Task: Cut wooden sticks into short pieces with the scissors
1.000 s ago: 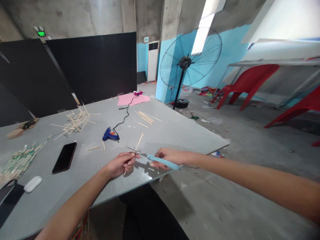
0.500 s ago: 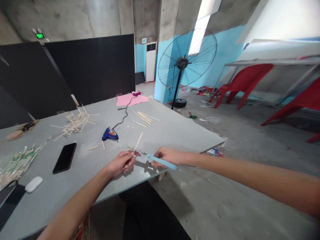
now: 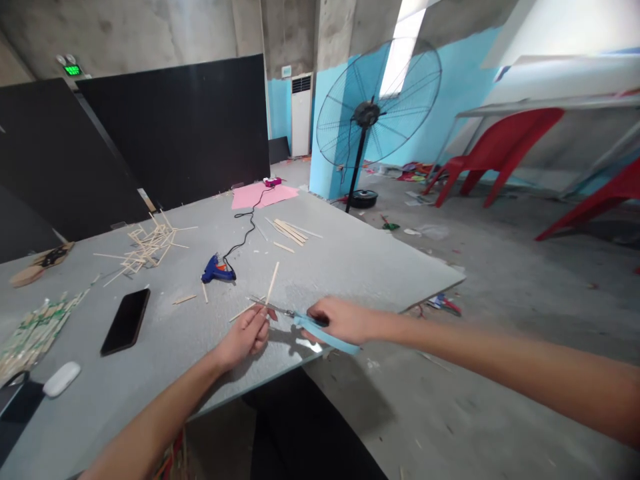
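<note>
My left hand (image 3: pixel 246 335) pinches a thin wooden stick (image 3: pixel 273 283) that points up and away from the fingers, above the near edge of the grey table (image 3: pixel 350 267). My right hand (image 3: pixel 340 320) is closed round the light-blue handles of a pair of scissors (image 3: pixel 325 333). The metal blades point left and cross the stick just above my left fingertips; the blades look parted. Another stick (image 3: pixel 241 313) lies on the table beside my left hand. Beyond it rests a blue glue gun (image 3: pixel 218 269) with a black cord.
Loose sticks (image 3: pixel 290 231) and pink paper (image 3: pixel 260 195) lie further back. To the left are a stick structure (image 3: pixel 150 245), a phone (image 3: pixel 126 321), a white case (image 3: pixel 62 379) and bagged sticks (image 3: pixel 35 330). A fan (image 3: pixel 367 115) and red chair (image 3: pixel 505 157) stand beyond the table.
The scissor handles have spread apart in my right hand. The stick in my left hand has shifted slightly left, and another stick now shows beside that hand. The view has shifted a little.
</note>
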Tool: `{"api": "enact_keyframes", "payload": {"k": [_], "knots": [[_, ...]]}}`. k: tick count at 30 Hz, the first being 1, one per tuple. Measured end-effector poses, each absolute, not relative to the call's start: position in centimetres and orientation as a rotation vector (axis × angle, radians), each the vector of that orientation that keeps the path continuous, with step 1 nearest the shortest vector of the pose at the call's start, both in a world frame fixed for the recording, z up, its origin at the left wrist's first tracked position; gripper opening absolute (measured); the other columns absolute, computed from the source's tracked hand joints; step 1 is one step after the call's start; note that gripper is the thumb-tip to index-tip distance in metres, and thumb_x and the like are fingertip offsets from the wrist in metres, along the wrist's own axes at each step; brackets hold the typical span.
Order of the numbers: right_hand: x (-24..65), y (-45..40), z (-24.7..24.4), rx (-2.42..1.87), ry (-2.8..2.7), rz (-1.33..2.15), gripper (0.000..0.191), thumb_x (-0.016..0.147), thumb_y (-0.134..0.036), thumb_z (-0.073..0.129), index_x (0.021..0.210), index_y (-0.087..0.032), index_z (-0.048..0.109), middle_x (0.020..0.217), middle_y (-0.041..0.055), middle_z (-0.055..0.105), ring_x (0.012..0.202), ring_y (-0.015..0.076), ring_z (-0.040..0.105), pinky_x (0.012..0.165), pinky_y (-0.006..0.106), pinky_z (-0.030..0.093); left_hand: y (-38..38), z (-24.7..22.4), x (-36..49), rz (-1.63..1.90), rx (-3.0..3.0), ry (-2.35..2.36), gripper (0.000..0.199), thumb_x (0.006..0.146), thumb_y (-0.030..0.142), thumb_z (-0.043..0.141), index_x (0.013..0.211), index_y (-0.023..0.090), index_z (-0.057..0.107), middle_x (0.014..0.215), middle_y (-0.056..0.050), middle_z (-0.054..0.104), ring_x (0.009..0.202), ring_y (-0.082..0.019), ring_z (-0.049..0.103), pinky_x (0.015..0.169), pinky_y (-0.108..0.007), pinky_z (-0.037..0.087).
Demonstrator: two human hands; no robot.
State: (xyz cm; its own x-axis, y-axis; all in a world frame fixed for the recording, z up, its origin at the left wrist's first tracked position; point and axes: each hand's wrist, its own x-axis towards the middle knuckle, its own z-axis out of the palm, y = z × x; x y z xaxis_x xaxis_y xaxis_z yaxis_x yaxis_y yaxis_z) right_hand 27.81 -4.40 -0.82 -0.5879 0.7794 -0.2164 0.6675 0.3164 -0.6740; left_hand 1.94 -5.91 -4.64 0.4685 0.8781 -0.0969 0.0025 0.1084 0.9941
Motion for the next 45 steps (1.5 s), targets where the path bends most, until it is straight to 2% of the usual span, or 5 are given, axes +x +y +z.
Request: {"api": "enact_keyframes", "payload": {"k": [13, 25, 34, 40, 45], "knots": [[28.5, -2.8, -2.3, -1.261, -2.545, 0.857, 0.039, 0.079, -0.049, 0.066, 0.059, -0.019, 0.052, 0.055, -0.003, 0.042, 0.057, 0.0118, 0.031, 0.056, 0.03, 0.023, -6.0, -5.0, 2.1, 0.778, 1.375, 0.929, 0.053, 0.094, 0.07, 0.058, 0.095, 0.018, 0.055, 0.052, 0.014, 0.03, 0.039, -0.005, 0.025, 0.038, -0.018, 0.021], [27.3, -3.4, -1.6, -1.156, -2.308, 1.396, 0.047, 0.077, -0.057, 0.07, 0.058, -0.02, 0.049, 0.057, -0.005, 0.033, 0.058, 0.0105, 0.028, 0.053, 0.027, 0.024, -6.0, -4.6, 2.0, 0.878, 1.321, 0.871, 0.051, 0.093, 0.069, 0.061, 0.092, 0.019, 0.054, 0.053, 0.014, 0.026, 0.04, -0.005, 0.021, 0.038, -0.015, 0.022], [27.6, -3.8, -1.3, -1.291, -2.451, 1.061, 0.032, 0.077, -0.044, 0.065, 0.06, -0.019, 0.055, 0.056, -0.0013, 0.045, 0.055, 0.0122, 0.036, 0.054, 0.029, 0.026, -6.0, -5.3, 1.8, 0.856, 1.38, 0.967, 0.049, 0.095, 0.068, 0.058, 0.094, 0.018, 0.058, 0.053, 0.012, 0.032, 0.041, -0.007, 0.025, 0.041, -0.02, 0.022], [28.5, -4.8, -3.1, -1.182, -2.642, 0.52, 0.028, 0.084, -0.044, 0.058, 0.069, -0.022, 0.052, 0.062, 0.003, 0.057, 0.055, 0.0153, 0.043, 0.057, 0.031, 0.027, -7.2, -4.5, 0.7, 0.811, 1.906, 1.031, 0.026, 0.095, 0.029, 0.061, 0.071, 0.019, 0.06, 0.065, -0.001, 0.051, 0.056, -0.013, 0.039, 0.057, -0.027, 0.032], [29.2, -4.5, -5.5, -0.953, -2.673, 0.342, 0.016, 0.08, -0.037, 0.056, 0.077, -0.022, 0.051, 0.068, 0.0037, 0.059, 0.058, 0.0164, 0.046, 0.059, 0.031, 0.027, -7.8, -4.6, -0.1, 0.621, 2.172, 0.95, 0.014, 0.082, 0.011, 0.055, 0.079, 0.022, 0.063, 0.071, -0.005, 0.06, 0.064, -0.02, 0.053, 0.07, -0.033, 0.042]]}}
